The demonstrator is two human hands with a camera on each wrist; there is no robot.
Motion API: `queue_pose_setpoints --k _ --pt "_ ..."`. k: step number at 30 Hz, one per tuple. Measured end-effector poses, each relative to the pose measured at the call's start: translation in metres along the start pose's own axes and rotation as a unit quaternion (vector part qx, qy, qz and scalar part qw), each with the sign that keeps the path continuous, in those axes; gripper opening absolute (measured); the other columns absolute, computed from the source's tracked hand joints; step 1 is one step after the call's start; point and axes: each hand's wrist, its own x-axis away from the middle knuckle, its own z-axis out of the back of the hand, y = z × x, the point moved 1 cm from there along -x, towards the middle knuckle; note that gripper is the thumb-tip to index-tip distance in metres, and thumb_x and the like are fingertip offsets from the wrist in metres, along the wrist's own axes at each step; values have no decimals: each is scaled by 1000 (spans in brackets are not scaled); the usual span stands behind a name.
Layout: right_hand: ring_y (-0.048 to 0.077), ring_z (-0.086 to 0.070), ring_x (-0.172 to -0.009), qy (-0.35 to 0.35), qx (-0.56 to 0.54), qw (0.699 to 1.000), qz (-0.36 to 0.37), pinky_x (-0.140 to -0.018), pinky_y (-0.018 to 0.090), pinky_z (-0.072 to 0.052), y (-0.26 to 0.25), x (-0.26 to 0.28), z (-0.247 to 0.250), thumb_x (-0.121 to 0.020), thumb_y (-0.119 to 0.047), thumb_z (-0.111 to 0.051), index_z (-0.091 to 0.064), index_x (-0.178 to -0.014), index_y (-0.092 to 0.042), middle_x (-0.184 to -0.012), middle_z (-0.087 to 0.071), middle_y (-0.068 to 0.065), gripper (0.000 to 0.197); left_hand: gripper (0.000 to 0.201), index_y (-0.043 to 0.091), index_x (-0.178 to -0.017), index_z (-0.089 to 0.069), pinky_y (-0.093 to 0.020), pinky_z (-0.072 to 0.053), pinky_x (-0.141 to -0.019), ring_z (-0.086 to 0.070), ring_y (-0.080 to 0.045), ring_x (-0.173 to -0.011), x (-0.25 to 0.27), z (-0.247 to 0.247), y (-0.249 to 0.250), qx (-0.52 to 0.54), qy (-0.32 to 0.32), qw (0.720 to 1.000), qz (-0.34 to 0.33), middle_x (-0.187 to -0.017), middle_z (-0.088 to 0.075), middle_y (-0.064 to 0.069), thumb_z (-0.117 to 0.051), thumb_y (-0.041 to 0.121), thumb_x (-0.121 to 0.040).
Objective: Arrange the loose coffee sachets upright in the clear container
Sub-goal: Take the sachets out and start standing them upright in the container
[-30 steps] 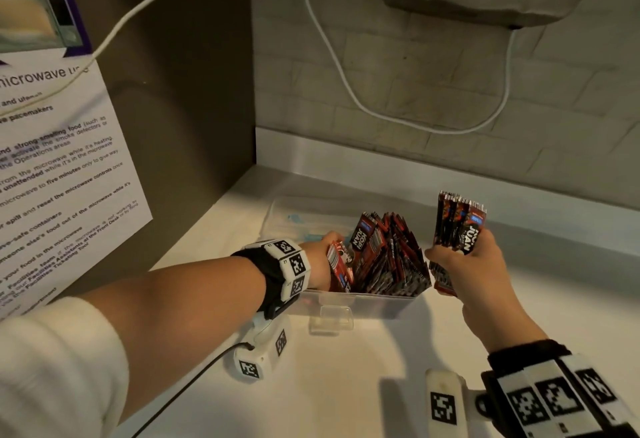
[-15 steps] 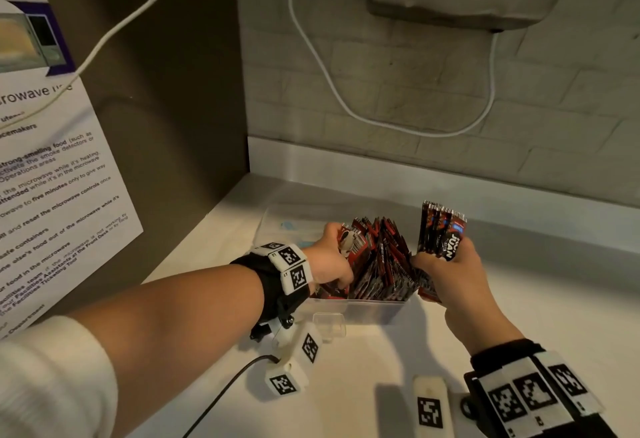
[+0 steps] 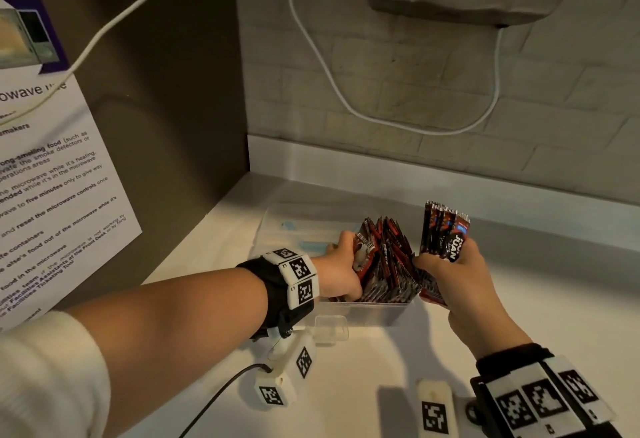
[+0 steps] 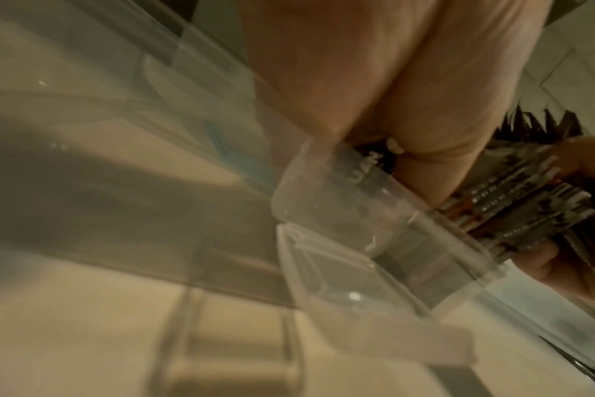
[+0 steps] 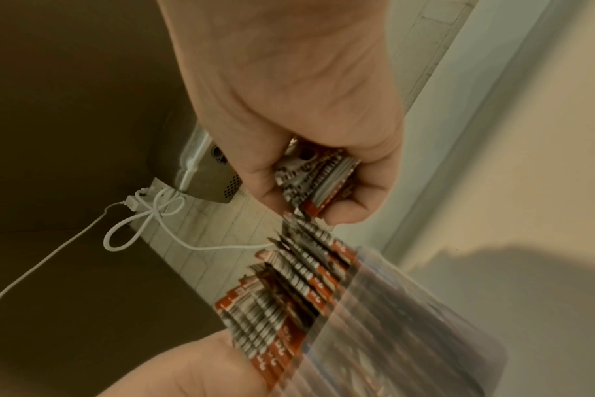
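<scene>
meanwhile right hand [image 3: 460, 274] fingers grip a sachet bundle [image 3: 445, 229] beside container [image 3: 367, 313] edge; left hand [image 3: 341, 271] clasps packed sachets [image 3: 391, 261].

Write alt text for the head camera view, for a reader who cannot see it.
A person's right hand grips a bundle of coffee sachets beside a clear container on a white counter, while the left hand holds back the upright sachets packed inside. A microwave notice hangs on the left.

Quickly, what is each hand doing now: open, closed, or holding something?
Left hand: closed on the sachets standing in the clear container.
Right hand: closed on a loose bundle of sachets, beside the container.
</scene>
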Motion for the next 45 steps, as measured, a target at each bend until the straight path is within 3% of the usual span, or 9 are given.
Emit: queue_pose_setpoints --k 6,14,19,23,27,32,35,41,45 --pt "26 -60 -75 -1 -1 1000 -1 -56 33 -47 1 -1 0 -83 1 -65 -47 -111 -11 -98 -62 18 35 112 37 -149 22 -23 -42 -52 -53 -16 -68 5 2 6 87 -19 996 3 -113 -50 -12 -47 -18 -79" --pt "26 -60 -76 -3 8 1000 -2 -56 33 -47 1 -1 1 -83 0 -64 -47 -113 -10 -101 -62 19 36 102 32 -151 18 -41 -52 -85 -52 -36 -120 4 3 8 20 5 1000 13 -159 -14 -17 -46 -12 -85" --pt "27 -60 -77 -2 6 1000 -1 -56 33 -48 1 0 1 -83 1 -64 -47 -112 -12 -102 -62 19 36 102 37 -153 7 -42 -29 -115 -16 -33 -145 3 -1 9 30 1 999 -26 -161 0 -10 -43 -15 -81" --pt "28 -60 -79 2 10 1000 -1 -57 34 -49 1 0 1 -83 1 -65 -47 -111 -12 -103 -62 19 36 97 34 -152 12 -37 -35 -111 -26 -29 -142 2 -5 12 52 13 998 -19 -157 -15 -11 -41 -13 -86" --pt "28 -61 -79 2 11 1000 -2 -57 34 -49 3 0 2 -82 -1 -66 -48 -111 -13 -102 -62 18 36 84 21 -152 17 -28 -48 -81 -55 -23 -100 4 -4 14 16 25 1000 2 -123 -52 -12 -39 -3 -94" --pt "28 -60 -79 5 10 1000 -2 -58 34 -49 3 1 2 -82 0 -65 -47 -110 -13 -101 -62 17 36 76 13 -153 9 -33 -43 -100 -50 -25 -111 10 -4 16 -16 34 999 -8 -120 -54 -12 -37 -3 -95" --pt "27 -60 -79 3 9 1000 0 -58 33 -48 2 2 1 -83 0 -65 -47 -112 -13 -101 -62 16 36 78 20 -154 5 -35 -48 -88 -55 -28 -103 14 -7 16 -24 29 999 -29 -118 -54 -15 -36 -7 -94" --pt "25 -60 -77 5 13 1000 0 -58 33 -47 0 2 1 -83 0 -65 -48 -111 -14 -96 -62 13 36 78 21 -156 -6 -35 -45 -103 -50 -30 -125 14 -9 13 -16 48 997 -59 -150 -37 -14 -34 -10 -90" --pt "26 -61 -80 3 17 1000 -1 -59 34 -48 0 1 1 -83 -1 -66 -47 -111 -13 -98 -62 13 36 53 13 -141 -45 -38 -47 -101 -55 -31 -118 7 -11 7 9 63 996 -55 -129 -58 -12 -38 -5 -92"
